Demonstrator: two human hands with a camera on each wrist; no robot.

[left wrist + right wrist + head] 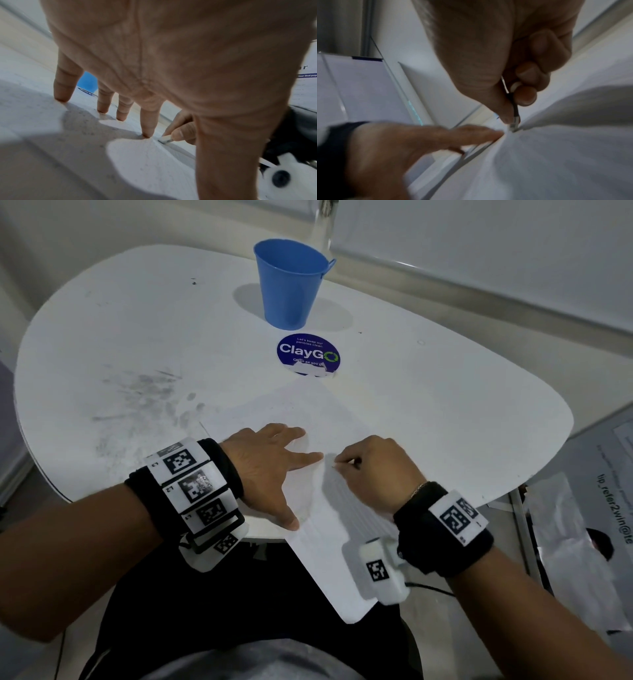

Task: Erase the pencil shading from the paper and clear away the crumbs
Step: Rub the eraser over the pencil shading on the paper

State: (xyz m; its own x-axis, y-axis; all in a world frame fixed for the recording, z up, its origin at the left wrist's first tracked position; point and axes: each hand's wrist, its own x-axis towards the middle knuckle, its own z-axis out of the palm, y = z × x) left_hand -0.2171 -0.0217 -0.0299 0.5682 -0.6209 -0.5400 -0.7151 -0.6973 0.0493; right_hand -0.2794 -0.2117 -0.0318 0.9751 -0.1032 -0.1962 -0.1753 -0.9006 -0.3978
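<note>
White, rounded table [428, 392] fills most of the head view, its left half smudged grey. Paper [308, 419], a white sheet, lies at lower centre, its near corner overhanging the table edge. Left hand [270, 467], fingers straight and spread, presses flat on the paper, index tip just beside the right hand [373, 470]. Right-hand grip: thumb and curled fingers pinch a small white eraser [165, 139] whose end touches the paper. Blue bucket [291, 282] stands upright at upper centre, well apart from the paper; its contents cannot be seen. Round blue ClayGo sticker [308, 354] lies between bucket and paper.
</note>
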